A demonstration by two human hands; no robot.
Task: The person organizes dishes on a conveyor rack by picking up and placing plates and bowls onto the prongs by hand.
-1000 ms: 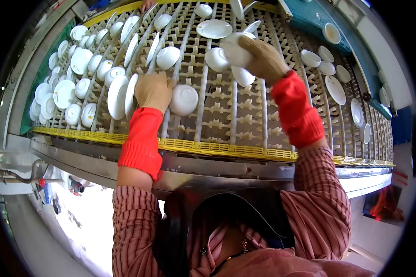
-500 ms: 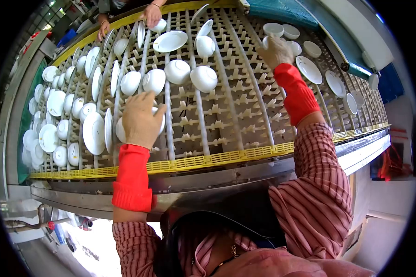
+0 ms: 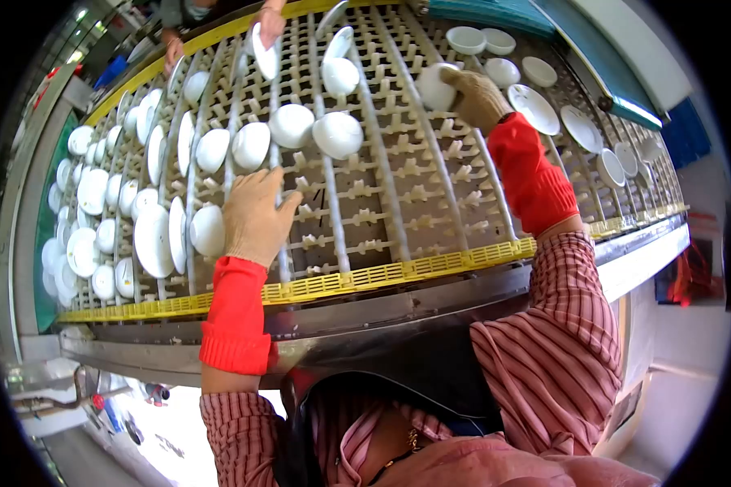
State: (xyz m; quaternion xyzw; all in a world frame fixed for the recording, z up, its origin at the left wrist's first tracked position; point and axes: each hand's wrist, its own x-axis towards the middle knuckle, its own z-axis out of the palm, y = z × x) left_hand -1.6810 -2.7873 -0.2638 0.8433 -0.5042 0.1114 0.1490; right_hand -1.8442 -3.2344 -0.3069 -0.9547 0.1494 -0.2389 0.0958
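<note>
My right hand [image 3: 479, 96], in a tan glove with a red cuff, grips the edge of a white bowl [image 3: 435, 87] over the pegged conveyor belt [image 3: 414, 187]. My left hand [image 3: 256, 215], gloved and cuffed the same way, is over the belt's near side with fingers stretched and thumb apart. A tilted white bowl [image 3: 206, 232] stands just left of it, partly behind the hand; I cannot tell whether they touch. Beyond my left hand, a row of bowls [image 3: 338, 135] leans on the pegs.
White plates [image 3: 153, 241] and bowls crowd the belt's left end. At the right lie several bowls [image 3: 538, 71] and plates [image 3: 533, 109] near a teal curtain [image 3: 495, 16]. Another person's hand [image 3: 270, 28] holds a plate across the belt. A yellow edge strip [image 3: 382, 274] runs along the near side.
The dishes on the belt have shifted left. My right hand has moved slightly down and left with the bowl. White dishware that showed right of my left hand no longer shows there.
</note>
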